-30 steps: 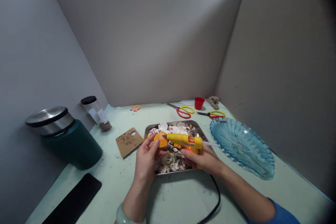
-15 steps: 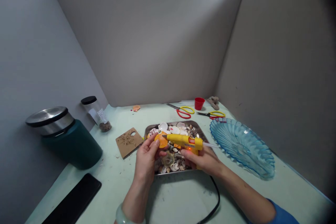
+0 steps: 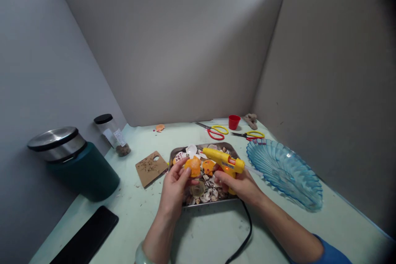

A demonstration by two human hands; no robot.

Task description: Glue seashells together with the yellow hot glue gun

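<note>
L hand (image 3: 175, 179): I've got the orange shell (image 3: 193, 167) pinched thumb-to-fingers, held up over the tray's (image 3: 206, 203) L side. R hand (image 3: 236, 183): wrapped round the yellow glue gun (image 3: 221, 159), lamp lit; can't tell if trigger's squeezed. Nozzle's just off the shell's upper R edge, looks like no contact. Can't see if there's glue on it.

Step, my read: hot-gluing this shell. Next move prob. calls for a steady L pinch, nozzle clear of fingertips, seating face kept free.

2nd orange shell (image 3: 208, 167) in tray, between hands, w/ assorted small shells round it. Cord (image 3: 247, 231) runs to table's (image 3: 204, 235) near edge. Blue dish (image 3: 287, 169) along table's R edge, board (image 3: 151, 169) off tray's L edge, scissors (image 3: 219, 132) toward far edge.
</note>
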